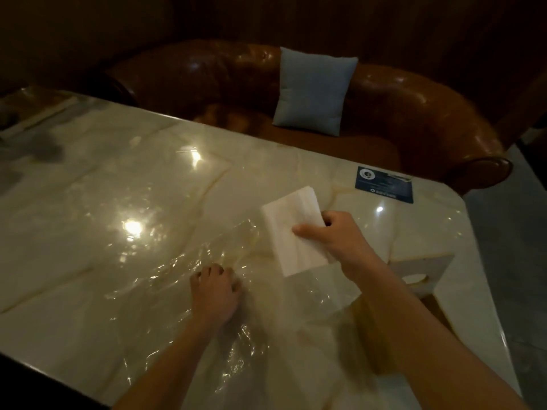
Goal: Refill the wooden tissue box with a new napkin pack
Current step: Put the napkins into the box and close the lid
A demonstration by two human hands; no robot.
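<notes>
A white stack of napkins (285, 232) is lifted a little above the marble table (103, 179), and my right hand (336, 236) is shut on its right edge. A crumpled clear plastic wrapper (319, 294) lies spread on the table below and to the left of the stack. My left hand (216, 291) rests on the wrapper with its fingers curled into the film. A pale flat panel with an oval hole (426, 267), apparently part of the tissue box, lies to the right, partly hidden by my right forearm.
A dark blue printed card (384, 184) lies near the table's far right edge. Behind the table stands a brown leather sofa (414, 119) with a grey cushion (313, 90). The table's rounded corner is at the right, with grey floor (503, 261) beyond.
</notes>
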